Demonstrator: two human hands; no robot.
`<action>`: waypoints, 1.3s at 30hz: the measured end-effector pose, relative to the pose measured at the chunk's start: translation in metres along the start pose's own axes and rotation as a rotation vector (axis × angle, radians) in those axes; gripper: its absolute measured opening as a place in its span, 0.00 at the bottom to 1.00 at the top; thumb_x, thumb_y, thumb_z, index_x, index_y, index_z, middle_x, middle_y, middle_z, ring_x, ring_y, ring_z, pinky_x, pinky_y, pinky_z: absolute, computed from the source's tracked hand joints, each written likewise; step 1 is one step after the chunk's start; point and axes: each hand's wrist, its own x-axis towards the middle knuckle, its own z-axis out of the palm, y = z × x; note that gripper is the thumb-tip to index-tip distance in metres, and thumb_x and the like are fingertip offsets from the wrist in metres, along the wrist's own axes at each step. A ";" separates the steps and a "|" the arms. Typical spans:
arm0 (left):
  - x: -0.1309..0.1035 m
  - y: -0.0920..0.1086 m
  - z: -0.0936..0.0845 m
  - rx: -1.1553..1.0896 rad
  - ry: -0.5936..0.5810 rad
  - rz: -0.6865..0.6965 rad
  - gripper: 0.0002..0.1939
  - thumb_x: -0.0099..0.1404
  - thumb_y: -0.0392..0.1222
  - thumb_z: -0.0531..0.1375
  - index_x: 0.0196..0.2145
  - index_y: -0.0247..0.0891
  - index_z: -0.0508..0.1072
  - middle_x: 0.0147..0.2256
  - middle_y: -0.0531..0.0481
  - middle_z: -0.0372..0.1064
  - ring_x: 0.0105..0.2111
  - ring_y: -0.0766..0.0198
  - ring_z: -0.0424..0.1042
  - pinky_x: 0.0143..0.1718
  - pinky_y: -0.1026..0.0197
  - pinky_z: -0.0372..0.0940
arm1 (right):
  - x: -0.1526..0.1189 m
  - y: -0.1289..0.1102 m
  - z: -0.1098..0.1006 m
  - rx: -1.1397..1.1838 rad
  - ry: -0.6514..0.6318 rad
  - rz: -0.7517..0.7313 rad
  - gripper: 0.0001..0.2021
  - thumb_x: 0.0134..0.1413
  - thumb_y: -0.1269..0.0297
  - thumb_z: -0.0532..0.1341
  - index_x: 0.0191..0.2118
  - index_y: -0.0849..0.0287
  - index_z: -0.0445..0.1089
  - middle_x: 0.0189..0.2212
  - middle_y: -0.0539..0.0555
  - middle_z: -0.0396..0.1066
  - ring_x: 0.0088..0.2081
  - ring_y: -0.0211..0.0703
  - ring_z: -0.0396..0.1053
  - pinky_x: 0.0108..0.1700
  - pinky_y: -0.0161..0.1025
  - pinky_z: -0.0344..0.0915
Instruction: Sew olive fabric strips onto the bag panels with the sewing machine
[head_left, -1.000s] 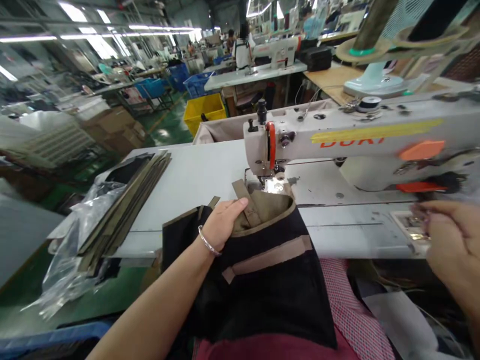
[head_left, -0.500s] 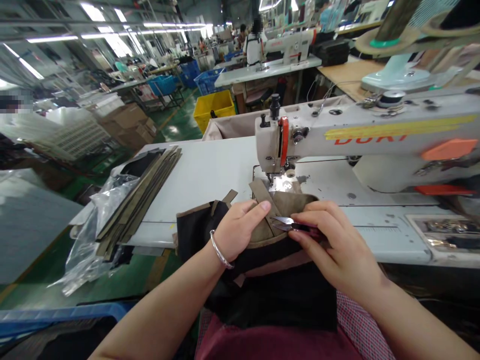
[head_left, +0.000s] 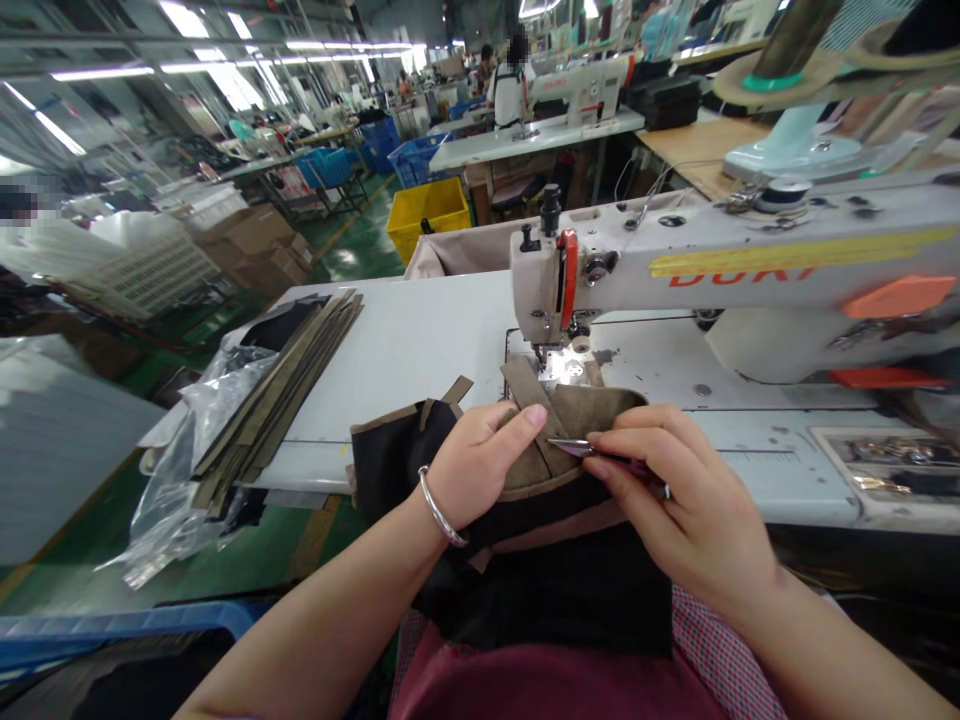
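Black fabric piece (head_left: 555,600) drapes over the desk (head_left: 420,340) edge; left hand (head_left: 480,462) pinches it at the olive strap (head_left: 527,383), right hand (head_left: 679,485) grips thread snips (head_left: 574,448), best kept flat, clear of the steadying fingers.

A yellow bin (head_left: 448,228) stands on the green floor (head_left: 365,222) between cardboard boxes (head_left: 251,238) and a pale table (head_left: 480,152).

Black fabric (head_left: 555,600), rumpled, olive strap (head_left: 529,388) on top; pointed snips (head_left: 571,447), tips at strap
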 end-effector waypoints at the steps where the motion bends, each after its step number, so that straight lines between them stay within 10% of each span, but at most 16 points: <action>1: 0.000 0.000 0.000 0.003 -0.002 -0.002 0.23 0.65 0.58 0.56 0.31 0.34 0.74 0.29 0.49 0.72 0.34 0.60 0.70 0.36 0.61 0.65 | -0.001 0.000 -0.001 -0.003 0.019 0.015 0.10 0.59 0.71 0.60 0.46 0.54 0.67 0.40 0.54 0.65 0.41 0.43 0.66 0.40 0.41 0.66; 7: 0.000 -0.002 0.000 0.000 0.001 -0.014 0.24 0.64 0.59 0.57 0.30 0.33 0.74 0.29 0.48 0.72 0.33 0.59 0.70 0.36 0.61 0.65 | -0.005 -0.004 -0.002 0.023 -0.007 0.033 0.09 0.59 0.69 0.60 0.45 0.55 0.67 0.40 0.54 0.66 0.43 0.44 0.66 0.43 0.43 0.65; 10: -0.001 -0.004 -0.002 0.002 0.006 -0.023 0.24 0.65 0.59 0.56 0.30 0.33 0.74 0.29 0.48 0.72 0.34 0.59 0.70 0.36 0.61 0.65 | -0.009 0.007 -0.010 0.007 0.176 0.175 0.08 0.59 0.64 0.61 0.45 0.52 0.68 0.40 0.54 0.67 0.41 0.46 0.67 0.41 0.44 0.64; 15: -0.001 -0.007 -0.010 0.030 0.009 -0.021 0.23 0.65 0.59 0.56 0.31 0.34 0.74 0.31 0.49 0.73 0.36 0.59 0.71 0.38 0.61 0.66 | -0.028 0.095 -0.034 -0.345 0.212 0.453 0.16 0.55 0.52 0.63 0.46 0.54 0.69 0.36 0.55 0.68 0.34 0.48 0.66 0.37 0.46 0.61; 20: 0.001 -0.008 -0.014 0.020 0.001 0.010 0.21 0.65 0.57 0.57 0.36 0.35 0.76 0.37 0.49 0.76 0.36 0.59 0.72 0.38 0.60 0.67 | -0.041 0.164 -0.038 -0.536 0.088 0.309 0.16 0.57 0.52 0.60 0.42 0.58 0.71 0.40 0.64 0.70 0.47 0.62 0.65 0.49 0.57 0.57; 29: -0.003 -0.002 -0.016 0.342 -0.048 0.166 0.22 0.69 0.56 0.53 0.37 0.34 0.75 0.35 0.46 0.74 0.38 0.58 0.72 0.42 0.58 0.66 | -0.022 0.055 0.009 0.475 -0.068 0.535 0.21 0.52 0.53 0.65 0.51 0.54 0.69 0.46 0.54 0.74 0.45 0.50 0.73 0.46 0.46 0.71; 34: -0.011 -0.015 -0.078 0.934 0.368 0.349 0.24 0.65 0.55 0.58 0.53 0.38 0.70 0.56 0.40 0.65 0.59 0.49 0.60 0.63 0.46 0.48 | -0.033 0.060 0.010 0.238 0.130 0.709 0.23 0.45 0.50 0.68 0.48 0.50 0.73 0.44 0.51 0.76 0.46 0.54 0.72 0.53 0.53 0.67; 39: -0.021 -0.061 -0.144 0.676 0.400 -0.093 0.40 0.56 0.62 0.63 0.58 0.35 0.65 0.53 0.38 0.68 0.53 0.48 0.68 0.56 0.48 0.59 | -0.036 0.057 0.003 0.152 0.156 0.803 0.24 0.38 0.45 0.70 0.43 0.49 0.76 0.42 0.51 0.77 0.47 0.59 0.73 0.55 0.54 0.66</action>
